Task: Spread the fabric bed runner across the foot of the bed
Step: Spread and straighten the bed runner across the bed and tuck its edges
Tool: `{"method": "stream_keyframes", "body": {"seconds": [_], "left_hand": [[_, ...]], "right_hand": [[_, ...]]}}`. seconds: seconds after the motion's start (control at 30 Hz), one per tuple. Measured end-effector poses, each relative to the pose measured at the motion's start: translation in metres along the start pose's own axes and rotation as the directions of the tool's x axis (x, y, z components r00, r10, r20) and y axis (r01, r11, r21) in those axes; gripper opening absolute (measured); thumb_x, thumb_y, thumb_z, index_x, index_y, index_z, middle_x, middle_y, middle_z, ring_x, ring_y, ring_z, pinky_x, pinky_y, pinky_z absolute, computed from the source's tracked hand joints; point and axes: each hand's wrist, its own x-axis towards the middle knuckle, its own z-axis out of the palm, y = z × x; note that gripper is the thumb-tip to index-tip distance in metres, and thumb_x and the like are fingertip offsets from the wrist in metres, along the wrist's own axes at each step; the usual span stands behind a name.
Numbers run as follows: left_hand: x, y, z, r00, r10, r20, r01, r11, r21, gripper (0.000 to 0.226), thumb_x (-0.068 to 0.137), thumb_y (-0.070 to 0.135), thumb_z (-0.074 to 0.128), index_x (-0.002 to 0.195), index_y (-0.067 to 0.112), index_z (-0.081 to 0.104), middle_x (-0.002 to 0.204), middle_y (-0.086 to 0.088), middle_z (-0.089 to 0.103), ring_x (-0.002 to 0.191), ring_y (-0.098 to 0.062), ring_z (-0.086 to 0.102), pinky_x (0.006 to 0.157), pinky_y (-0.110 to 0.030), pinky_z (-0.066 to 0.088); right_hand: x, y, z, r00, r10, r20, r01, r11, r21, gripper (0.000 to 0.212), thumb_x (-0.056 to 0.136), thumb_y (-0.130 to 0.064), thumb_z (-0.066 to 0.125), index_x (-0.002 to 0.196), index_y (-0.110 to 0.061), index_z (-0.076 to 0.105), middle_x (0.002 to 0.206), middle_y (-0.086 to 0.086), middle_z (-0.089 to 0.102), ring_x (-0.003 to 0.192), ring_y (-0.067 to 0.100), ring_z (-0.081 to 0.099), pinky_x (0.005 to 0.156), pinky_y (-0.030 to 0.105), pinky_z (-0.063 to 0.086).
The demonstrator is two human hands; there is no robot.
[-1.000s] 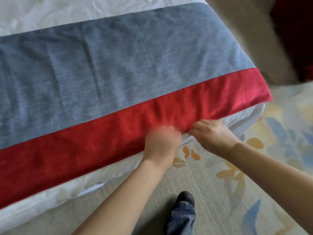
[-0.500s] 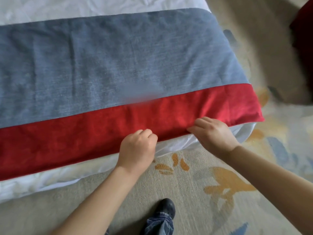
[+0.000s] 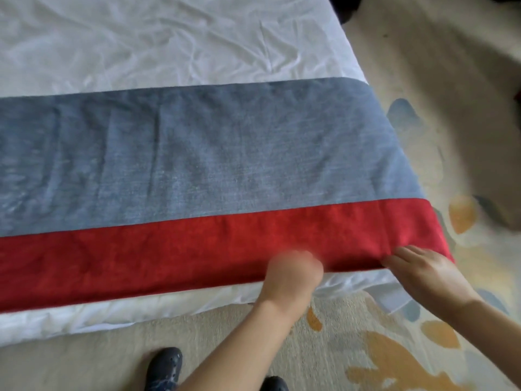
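The bed runner [image 3: 214, 165] lies flat across the foot of the bed, a wide blue-grey band with a red band along its near edge. It drapes over the bed's right side. My left hand [image 3: 293, 276] is curled, blurred, gripping the red near edge. My right hand [image 3: 423, 275] pinches the same red edge further right, close to the bed's corner, fingers bent over the hem. Below the red edge a strip of white bedding [image 3: 112, 314] shows.
Wrinkled white sheet [image 3: 169, 38] covers the bed beyond the runner. Beige carpet [image 3: 394, 348] with orange and blue patches surrounds the bed. My dark shoes [image 3: 165, 368] stand on the carpet just in front of the bed's foot.
The view has tilted up, showing more white sheet. Both hands keep hold of the red edge; my right hand has shifted rightward toward the corner, and the left is blurred in motion.
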Motion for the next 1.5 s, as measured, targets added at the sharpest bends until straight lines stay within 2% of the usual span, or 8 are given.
{"method": "stream_keyframes", "body": {"seconds": [0.17,0.3,0.4,0.53,0.8,1.13,1.37,1.5], "left_hand": [[-0.006,-0.007,0.003,1.000,0.014,0.010,-0.014,1.000,-0.012,0.032,0.047,0.009,0.082,0.048,0.021,0.052,0.049,0.010,0.050,0.044,-0.009,0.047,0.037,-0.017,0.034],[-0.004,-0.037,-0.014,0.994,0.001,-0.109,-0.012,0.995,-0.101,0.021,0.078,0.027,0.066,0.059,0.019,0.061,0.059,0.006,0.059,0.054,-0.014,0.057,0.043,-0.023,0.044],[0.001,-0.086,-0.037,0.982,-0.083,-0.172,0.067,0.993,-0.094,0.020,0.087,0.027,0.055,0.074,0.016,0.066,0.072,0.001,0.064,0.068,-0.020,0.061,0.052,-0.029,0.046],[0.001,-0.180,-0.075,0.950,-0.241,-0.201,0.243,0.970,-0.016,0.023,0.089,0.034,0.048,0.087,0.018,0.066,0.086,0.000,0.065,0.083,-0.024,0.063,0.062,-0.032,0.047],[-0.006,-0.403,-0.124,0.846,-0.466,-0.261,0.465,0.883,-0.070,0.017,0.087,0.025,0.050,0.086,0.022,0.066,0.088,0.002,0.064,0.083,-0.027,0.061,0.063,-0.032,0.048],[-0.014,-0.672,-0.163,0.757,-0.590,-0.282,0.602,0.797,-0.050,0.034,0.093,0.004,0.043,0.117,0.018,0.062,0.122,-0.008,0.059,0.108,-0.031,0.054,0.083,-0.042,0.049],[-0.017,-0.758,-0.175,0.881,-0.473,0.000,0.456,0.849,-0.268,0.011,0.080,0.042,0.066,0.080,0.031,0.068,0.081,0.016,0.062,0.076,-0.006,0.058,0.065,-0.027,0.045],[-0.016,-0.770,-0.177,0.901,-0.429,0.070,0.428,0.847,-0.315,0.014,0.074,0.037,0.073,0.064,0.041,0.064,0.070,0.022,0.065,0.071,0.003,0.059,0.060,-0.016,0.041]], "right_hand": [[0.012,-0.004,-0.009,0.987,0.007,0.161,-0.010,1.000,0.021,0.031,0.045,-0.019,0.092,0.060,-0.015,0.066,0.054,-0.003,0.055,0.045,0.022,0.057,0.037,0.029,0.045],[0.024,0.000,-0.018,0.989,-0.085,0.122,0.084,0.996,0.015,0.042,0.086,-0.049,0.046,0.059,-0.020,0.060,0.057,-0.006,0.052,0.048,0.019,0.054,0.042,0.029,0.043],[0.068,-0.012,-0.029,0.995,-0.099,0.010,0.099,0.995,0.022,0.051,0.094,-0.041,0.033,0.058,-0.017,0.060,0.056,-0.003,0.051,0.049,0.021,0.054,0.040,0.031,0.044],[0.160,-0.056,-0.051,0.999,-0.048,-0.002,0.048,0.999,0.005,0.028,0.084,-0.023,0.068,0.060,-0.012,0.059,0.061,0.004,0.055,0.058,0.028,0.060,0.039,0.035,0.047],[0.370,-0.189,-0.046,0.998,-0.038,-0.057,0.046,0.989,0.144,0.036,0.097,-0.036,0.042,0.079,-0.012,0.061,0.086,0.004,0.056,0.088,0.028,0.056,0.058,0.032,0.039],[0.609,-0.318,-0.012,0.992,0.097,-0.079,-0.068,0.946,0.317,0.026,0.098,-0.023,0.043,0.115,-0.018,0.062,0.112,0.006,0.057,0.103,0.027,0.054,0.080,0.034,0.041],[0.656,-0.317,0.001,0.995,0.072,0.066,-0.094,0.888,0.451,0.015,0.085,-0.041,0.063,0.083,-0.027,0.067,0.082,-0.010,0.058,0.076,0.011,0.057,0.073,0.032,0.048],[0.662,-0.312,-0.003,0.991,0.017,0.132,-0.077,0.884,0.461,0.013,0.080,-0.042,0.067,0.074,-0.031,0.065,0.076,-0.013,0.060,0.071,0.003,0.057,0.066,0.025,0.047]]}}
